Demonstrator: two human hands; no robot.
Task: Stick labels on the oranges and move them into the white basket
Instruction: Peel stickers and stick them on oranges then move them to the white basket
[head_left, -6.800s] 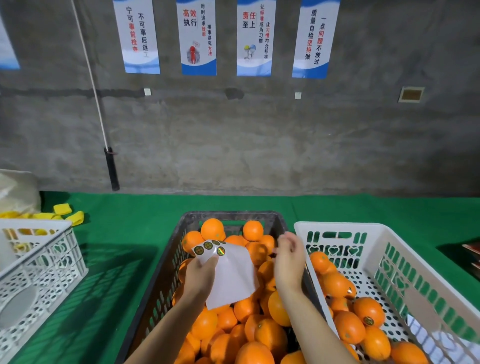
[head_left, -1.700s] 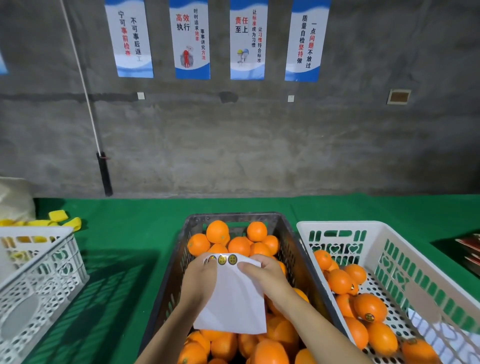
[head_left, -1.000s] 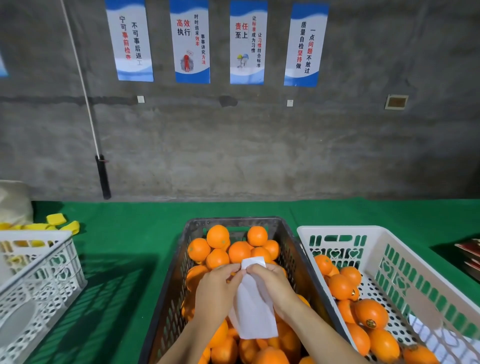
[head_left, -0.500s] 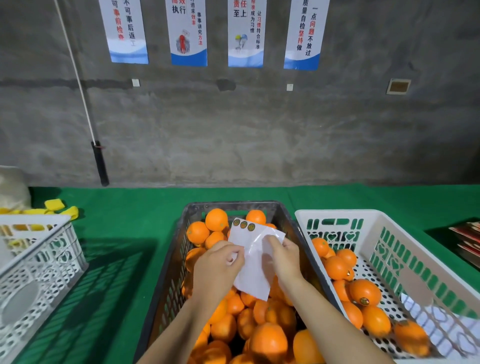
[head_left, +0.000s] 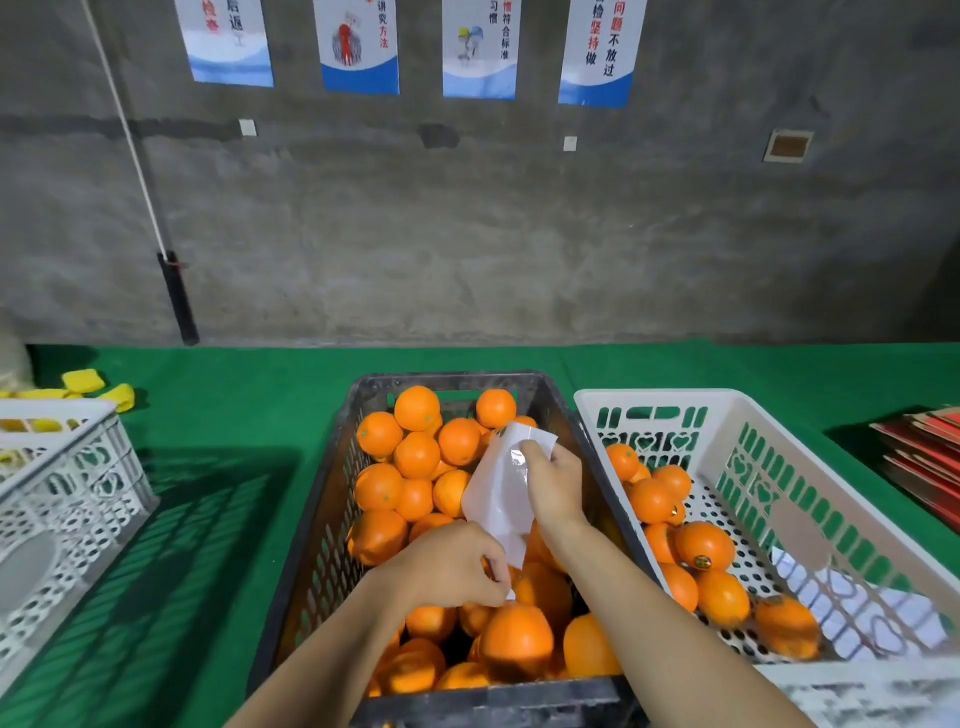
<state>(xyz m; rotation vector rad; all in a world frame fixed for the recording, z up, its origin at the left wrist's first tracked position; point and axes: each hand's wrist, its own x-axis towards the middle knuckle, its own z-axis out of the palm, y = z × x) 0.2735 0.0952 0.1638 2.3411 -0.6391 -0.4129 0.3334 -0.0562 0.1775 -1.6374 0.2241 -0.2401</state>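
Above the black crate (head_left: 322, 519), the right hand (head_left: 553, 483) now holds the label sheet (head_left: 496, 493) alone; the left hand (head_left: 452, 566) has dropped, fingers curled, apparently pinching a peeled label. Next, likely sticking; white basket (head_left: 737, 400) adjoins rightward.

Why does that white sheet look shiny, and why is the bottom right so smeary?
Head view: glare glints off the glossy label sheet held by the right hand; the white basket smears at its near rim; the wide lens bends the edges; slatted shadows stripe the green cloth.
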